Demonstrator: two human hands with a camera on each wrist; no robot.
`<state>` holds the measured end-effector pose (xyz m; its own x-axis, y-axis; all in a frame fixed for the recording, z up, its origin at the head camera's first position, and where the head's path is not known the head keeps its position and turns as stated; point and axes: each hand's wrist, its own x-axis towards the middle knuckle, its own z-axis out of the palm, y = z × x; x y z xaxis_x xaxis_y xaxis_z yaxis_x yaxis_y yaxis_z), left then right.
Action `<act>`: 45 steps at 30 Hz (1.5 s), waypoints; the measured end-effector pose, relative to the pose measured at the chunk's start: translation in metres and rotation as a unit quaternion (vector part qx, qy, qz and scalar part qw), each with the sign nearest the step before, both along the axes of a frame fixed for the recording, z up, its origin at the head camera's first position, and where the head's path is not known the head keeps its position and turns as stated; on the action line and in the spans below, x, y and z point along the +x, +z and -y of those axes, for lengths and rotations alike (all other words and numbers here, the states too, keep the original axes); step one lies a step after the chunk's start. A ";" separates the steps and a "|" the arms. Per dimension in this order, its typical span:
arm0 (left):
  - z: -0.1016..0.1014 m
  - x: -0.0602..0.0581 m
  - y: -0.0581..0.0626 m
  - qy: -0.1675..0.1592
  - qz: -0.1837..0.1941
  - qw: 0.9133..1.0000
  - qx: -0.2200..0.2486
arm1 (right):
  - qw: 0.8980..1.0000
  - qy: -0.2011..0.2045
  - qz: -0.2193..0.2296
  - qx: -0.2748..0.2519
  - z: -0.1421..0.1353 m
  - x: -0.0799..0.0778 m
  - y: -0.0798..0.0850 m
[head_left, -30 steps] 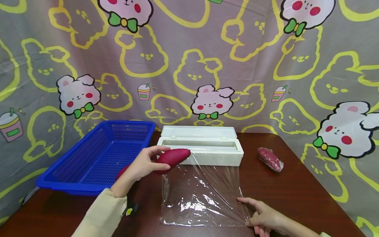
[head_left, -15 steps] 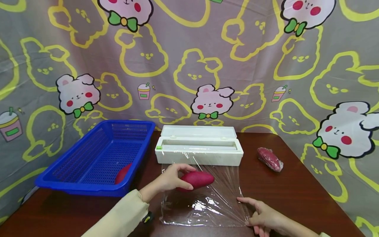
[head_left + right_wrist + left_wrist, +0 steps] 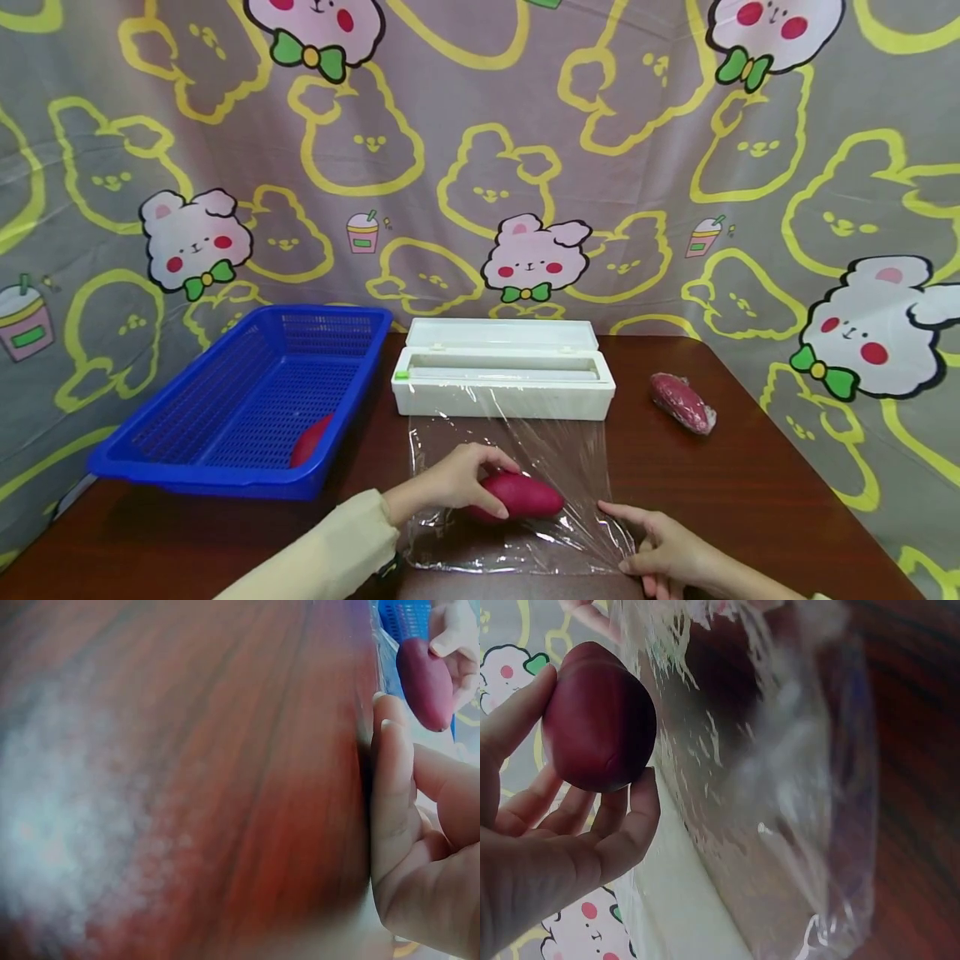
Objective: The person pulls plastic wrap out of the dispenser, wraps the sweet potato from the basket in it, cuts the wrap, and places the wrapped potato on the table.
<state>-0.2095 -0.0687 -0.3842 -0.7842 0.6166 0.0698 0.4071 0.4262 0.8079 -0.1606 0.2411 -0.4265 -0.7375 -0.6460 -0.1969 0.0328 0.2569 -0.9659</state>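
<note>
My left hand [image 3: 457, 479] grips a magenta sweet potato [image 3: 528, 497] from its left end, thumb on the near side and fingers on the far side. It is low over a sheet of clear plastic wrap [image 3: 517, 433]; whether it touches the film is unclear. The left wrist view shows the sweet potato [image 3: 596, 720] end-on between thumb and fingers. Film runs out of a white dispenser box [image 3: 502, 402] with its lid up. At the sheet's near right corner, my right hand [image 3: 663, 550] pinches the film, index finger stretched along its edge.
A blue plastic basket [image 3: 202, 475] stands on the left, with another sweet potato [image 3: 310, 442] inside. To the right lies a film-wrapped sweet potato [image 3: 682, 402] on the brown table [image 3: 750, 492]. A patterned curtain [image 3: 450, 100] hangs behind.
My left hand has carried the sweet potato from in front of the dispenser box toward me and to the right, lowering it over the film. The right hand has stayed at the corner.
</note>
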 end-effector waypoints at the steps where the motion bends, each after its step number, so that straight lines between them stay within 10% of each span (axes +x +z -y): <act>1: -0.001 0.000 -0.001 0.000 0.002 1.000 -0.001 | 1.000 -0.001 -0.001 -0.001 0.000 0.000 0.000; 16: -0.001 0.002 -0.006 -0.011 -0.029 0.998 -0.051 | 0.991 -0.032 -0.102 0.080 0.006 0.006 0.003; 26: 0.046 0.008 0.002 0.022 -0.192 0.979 -0.071 | 0.979 -0.034 -0.177 0.101 0.007 0.005 0.010; 31: 0.068 0.023 -0.001 -0.044 -0.136 0.982 -0.121 | 0.976 -0.038 -0.199 0.083 0.006 0.004 0.010; 38: 0.076 0.038 -0.010 -0.082 -0.178 0.946 -0.257 | 0.978 -0.035 -0.202 0.041 0.004 0.004 0.011; 45: 0.082 0.036 -0.014 -0.115 -0.203 0.945 -0.227 | 0.974 0.035 -0.221 0.020 -0.001 0.000 0.012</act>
<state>-0.1732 -0.1511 -0.3981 -0.5906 0.8066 0.0240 0.7690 0.5536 0.3197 -0.1610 0.2420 -0.4141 -0.7110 -0.6955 0.1040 -0.4033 0.2822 -0.8705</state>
